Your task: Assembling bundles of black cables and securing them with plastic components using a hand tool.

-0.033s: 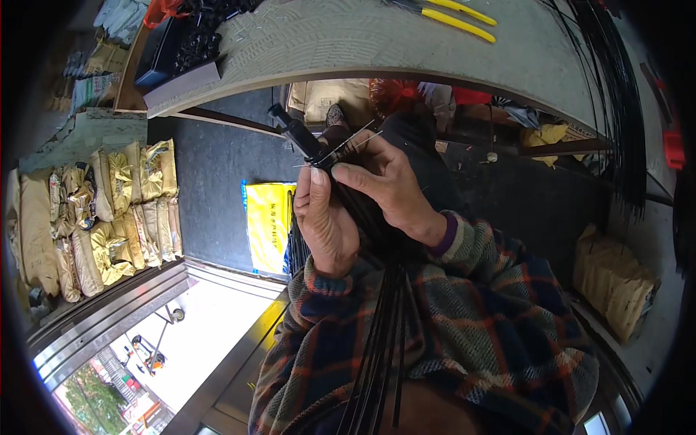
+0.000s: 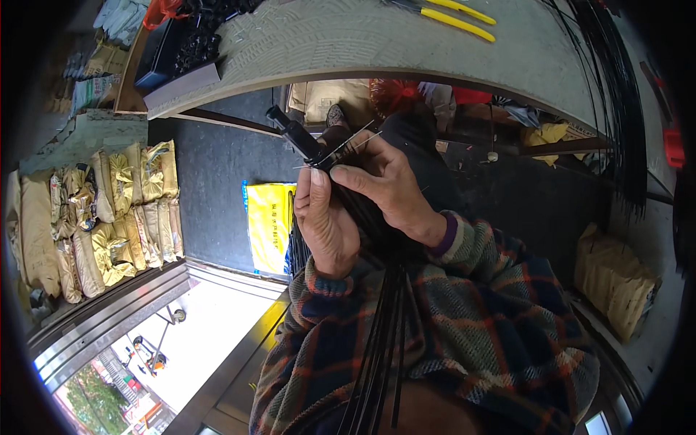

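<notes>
In front of my body I hold a black tubular fitting (image 2: 294,136), tilted with its narrow end up to the left. My left hand (image 2: 326,226) is closed on its lower collar, thumb pressed to it from below. Close by on the right, my right hand (image 2: 397,190) pinches at the same collar, its thumb near the left thumb. Thin wires (image 2: 367,136) stick out past the right fingers; the exact grip behind them is hidden. Beneath the hands, a bundle of long thin black rods (image 2: 377,326) runs down over my plaid sleeves and lap.
A grey worktop (image 2: 326,51) spans the far side, with yellow-handled pliers (image 2: 460,23) and a pile of small black parts (image 2: 199,43). Long black rods (image 2: 616,94) hang over its right end. Wrapped packages (image 2: 109,217) stand at left; a yellow bag (image 2: 270,225) lies beside my left hand.
</notes>
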`<state>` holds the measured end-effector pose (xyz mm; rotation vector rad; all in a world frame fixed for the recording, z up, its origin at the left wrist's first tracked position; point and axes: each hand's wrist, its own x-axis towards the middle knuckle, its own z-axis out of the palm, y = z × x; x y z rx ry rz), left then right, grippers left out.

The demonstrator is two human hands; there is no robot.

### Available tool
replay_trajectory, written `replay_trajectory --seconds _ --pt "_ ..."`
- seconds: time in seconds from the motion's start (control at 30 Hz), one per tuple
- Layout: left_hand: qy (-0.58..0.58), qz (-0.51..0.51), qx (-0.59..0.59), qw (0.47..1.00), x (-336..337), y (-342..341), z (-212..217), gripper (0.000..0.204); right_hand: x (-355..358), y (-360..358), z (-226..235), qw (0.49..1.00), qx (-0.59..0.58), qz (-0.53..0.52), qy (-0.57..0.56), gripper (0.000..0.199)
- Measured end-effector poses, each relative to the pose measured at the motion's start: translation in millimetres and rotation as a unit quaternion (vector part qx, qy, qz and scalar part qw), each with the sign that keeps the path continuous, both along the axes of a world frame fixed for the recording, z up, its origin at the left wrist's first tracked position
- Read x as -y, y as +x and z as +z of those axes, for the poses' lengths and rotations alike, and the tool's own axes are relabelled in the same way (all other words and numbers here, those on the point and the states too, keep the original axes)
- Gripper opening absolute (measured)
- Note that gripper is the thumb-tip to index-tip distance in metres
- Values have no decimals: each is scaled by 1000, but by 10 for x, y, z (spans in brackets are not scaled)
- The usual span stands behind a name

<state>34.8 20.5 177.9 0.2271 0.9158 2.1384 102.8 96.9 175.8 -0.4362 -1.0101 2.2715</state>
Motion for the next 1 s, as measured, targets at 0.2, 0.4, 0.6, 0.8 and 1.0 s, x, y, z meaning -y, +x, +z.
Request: replay_trajectory --seconds 0.2,0.4,0.6,0.8,1.0 --pt "-21 8 -9 1000 -15 23 20 23 -56 0 -82 1000 28 5 8 23" --pt "14 -26 -1 1000 17 -3 50 32 -60 68 -77 999 40 19 30 14" --pt "9 -65 -1 998 -13 -31 45 42 -27 103 -3 993 52 -22 107 14" --pt "16 -77 -55 995 9 -24 79 45 47 61 -41 992 40 -17 114 14" --pt "37 -57 -43 997 8 44 38 43 -72 93 -88 996 14 89 30 17"
